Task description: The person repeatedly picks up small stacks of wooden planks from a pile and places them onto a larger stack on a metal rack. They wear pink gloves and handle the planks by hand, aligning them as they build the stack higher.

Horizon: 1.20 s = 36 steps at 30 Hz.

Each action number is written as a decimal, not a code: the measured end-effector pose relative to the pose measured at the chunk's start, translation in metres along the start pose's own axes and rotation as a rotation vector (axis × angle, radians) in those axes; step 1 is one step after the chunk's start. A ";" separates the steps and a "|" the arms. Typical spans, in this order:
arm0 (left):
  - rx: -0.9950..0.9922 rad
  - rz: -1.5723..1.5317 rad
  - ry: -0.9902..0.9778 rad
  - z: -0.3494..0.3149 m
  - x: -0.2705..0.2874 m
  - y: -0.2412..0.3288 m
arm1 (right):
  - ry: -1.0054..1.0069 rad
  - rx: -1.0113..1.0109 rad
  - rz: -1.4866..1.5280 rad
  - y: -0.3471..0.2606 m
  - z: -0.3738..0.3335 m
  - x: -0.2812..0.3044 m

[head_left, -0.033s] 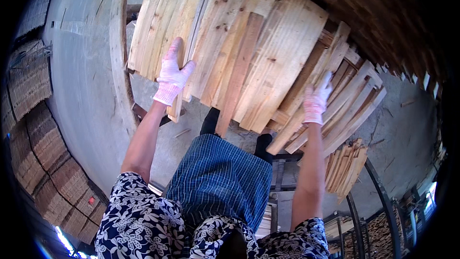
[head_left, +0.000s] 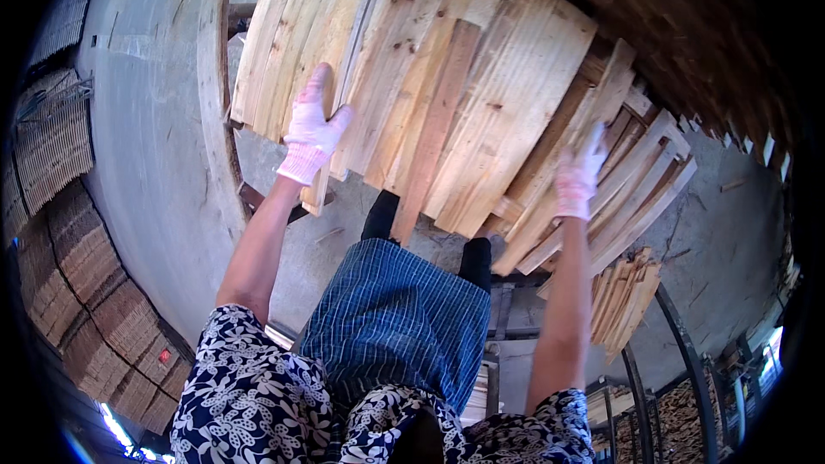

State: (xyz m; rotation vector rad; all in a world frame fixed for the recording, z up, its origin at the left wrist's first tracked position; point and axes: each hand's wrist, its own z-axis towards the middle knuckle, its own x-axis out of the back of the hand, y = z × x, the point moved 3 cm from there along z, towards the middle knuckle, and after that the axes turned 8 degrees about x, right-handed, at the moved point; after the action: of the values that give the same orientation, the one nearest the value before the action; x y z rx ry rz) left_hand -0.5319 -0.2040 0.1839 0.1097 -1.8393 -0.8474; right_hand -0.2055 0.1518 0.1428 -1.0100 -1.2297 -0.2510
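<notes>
Side by side, pale wooden boards (head_left: 516, 112) lie across a support before me. My left hand (head_left: 314, 129), in a white and pink knit glove, rests with thumb spread and fingers stretched over a narrow wooden strip (head_left: 315, 198) at the boards' near edge. To the right, my gloved right hand (head_left: 580, 172), slightly blurred, lies with extended fingers along a long narrow wooden slat (head_left: 550, 206). The undersides of both hands are hidden. Between them, a browner slat (head_left: 438, 120) lies on top of the boards, its near end jutting toward me.
Loose slats (head_left: 649, 193) fan out at the right, above a bundle of short sticks (head_left: 632, 301). A curved-looking wooden beam (head_left: 219, 103) stands left of the boards. Stacked wood (head_left: 86, 249) lines the far left; a dark pile (head_left: 687, 26) fills the upper right. Metal bars (head_left: 687, 352) stand lower right.
My right hand has shifted slightly to the right, and the narrow slat under it has moved the same way. My left hand stays nearly in place on the strip.
</notes>
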 end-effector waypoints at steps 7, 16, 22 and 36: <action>0.064 0.380 0.054 0.025 -0.046 0.004 | 0.048 -0.234 -0.015 -0.020 0.039 -0.016; -0.212 0.117 0.188 0.026 -0.022 0.019 | -0.259 -0.125 -0.553 -0.141 0.038 -0.038; -0.110 0.249 0.069 0.048 -0.049 0.036 | -0.074 0.029 -0.334 -0.253 -0.043 -0.134; -0.271 0.098 -0.026 0.016 -0.083 0.089 | 0.269 -0.320 -0.400 0.068 -0.060 0.033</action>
State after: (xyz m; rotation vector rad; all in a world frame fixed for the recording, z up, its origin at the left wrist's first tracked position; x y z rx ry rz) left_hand -0.4819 -0.0930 0.1684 -0.1619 -1.7214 -1.0230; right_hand -0.1094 0.1561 0.1379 -0.9544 -1.1549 -0.8911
